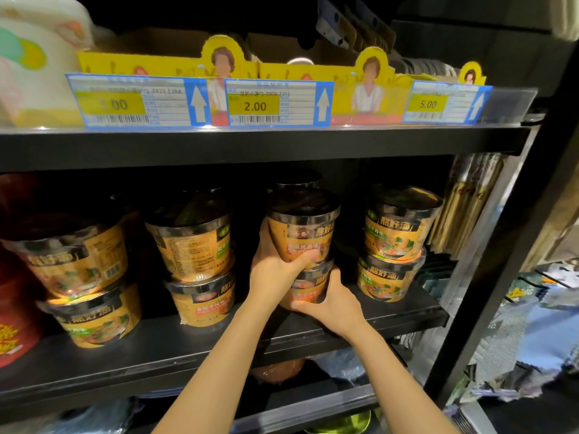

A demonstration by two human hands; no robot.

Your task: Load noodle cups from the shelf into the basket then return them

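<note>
Orange noodle cups with black lids stand in stacks of two on the black middle shelf [194, 343]. In the third stack from the left, my left hand [275, 267] grips the upper noodle cup [302, 228] around its lower part. My right hand [329, 303] holds the lower noodle cup [313, 285] from the front and below. Other stacks stand at the left [75, 255], centre left [191, 242] and right [398, 227]. No basket is in view.
The upper shelf carries yellow display boxes [169, 62] and price tags [271, 103] behind a clear rail. A red package [12, 311] sits at the far left. Dark packets [470, 202] hang at the right beside the shelf post [488, 277]. Bagged goods lie on the shelf below.
</note>
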